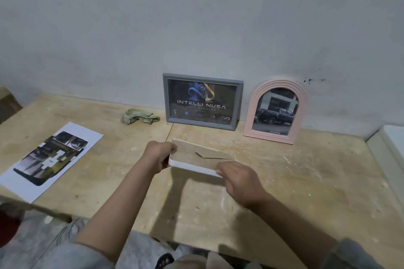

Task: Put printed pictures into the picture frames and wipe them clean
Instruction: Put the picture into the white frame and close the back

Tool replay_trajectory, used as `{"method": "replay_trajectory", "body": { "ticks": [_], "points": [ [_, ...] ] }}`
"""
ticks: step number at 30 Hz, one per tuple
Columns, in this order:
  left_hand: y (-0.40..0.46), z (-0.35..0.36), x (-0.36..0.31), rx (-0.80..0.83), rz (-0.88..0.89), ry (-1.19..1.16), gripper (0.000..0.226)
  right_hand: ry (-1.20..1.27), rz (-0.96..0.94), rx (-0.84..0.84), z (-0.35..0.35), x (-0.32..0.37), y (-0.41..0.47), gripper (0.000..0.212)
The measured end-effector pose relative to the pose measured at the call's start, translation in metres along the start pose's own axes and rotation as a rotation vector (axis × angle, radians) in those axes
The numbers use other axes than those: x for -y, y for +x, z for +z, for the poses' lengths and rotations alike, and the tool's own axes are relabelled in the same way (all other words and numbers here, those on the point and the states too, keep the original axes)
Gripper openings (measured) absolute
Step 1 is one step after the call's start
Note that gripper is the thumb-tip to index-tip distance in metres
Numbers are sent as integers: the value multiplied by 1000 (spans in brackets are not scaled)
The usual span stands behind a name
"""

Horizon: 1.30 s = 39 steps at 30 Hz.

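A white picture frame is held above the wooden table, its brown backing board with the stand flap facing me. My left hand grips its left edge. My right hand holds its near right edge. A printed picture on white paper lies flat at the left. A crumpled greenish cloth lies near the wall. A grey frame with a dark logo print leans against the wall. Beside it stands a pink arched frame with a truck photo.
The wall rises right behind the standing frames. A white ledge borders the table at the right. The table's front edge runs near my knees, with the floor and a dark red object at the lower left.
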<state>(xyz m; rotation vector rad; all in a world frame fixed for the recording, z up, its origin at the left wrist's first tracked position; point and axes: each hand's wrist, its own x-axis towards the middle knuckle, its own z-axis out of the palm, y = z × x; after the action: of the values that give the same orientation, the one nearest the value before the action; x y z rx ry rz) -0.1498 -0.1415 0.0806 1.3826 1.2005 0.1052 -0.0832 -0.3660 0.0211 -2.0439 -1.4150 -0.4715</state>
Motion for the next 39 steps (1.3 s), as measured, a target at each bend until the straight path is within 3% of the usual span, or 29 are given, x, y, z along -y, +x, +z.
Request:
{"method": "replay_trajectory", "body": {
  "ticks": [3, 7, 10, 17, 21, 24, 29, 39],
  "points": [
    [-9, 1, -16, -3, 57, 37, 15, -8, -12, -75, -15, -2, 23, 27],
    [-10, 5, -23, -41, 73, 14, 15, -40, -4, 73, -25, 4, 36, 57],
    [-10, 4, -24, -22, 43, -67, 9, -81, 2, 110, -18, 2, 31, 50],
    [-14, 2, -31, 5, 46, -229, 15, -114, -13, -47, -12, -1, 42, 41],
    [-12, -7, -23, 10, 29, -238, 43, 138, 354, -103, -12, -5, 61, 35],
    [-5, -13, -1, 5, 36, -116, 41, 424, 540, -82, -9, -6, 76, 23],
    [4, -35, 40, 153, 57, -93, 32, 653, 750, 5, 25, 11, 100, 35],
    [53, -130, 63, -127, 117, -270, 30, 826, 1112, 243, 148, 64, 150, 45]
  ]
}}
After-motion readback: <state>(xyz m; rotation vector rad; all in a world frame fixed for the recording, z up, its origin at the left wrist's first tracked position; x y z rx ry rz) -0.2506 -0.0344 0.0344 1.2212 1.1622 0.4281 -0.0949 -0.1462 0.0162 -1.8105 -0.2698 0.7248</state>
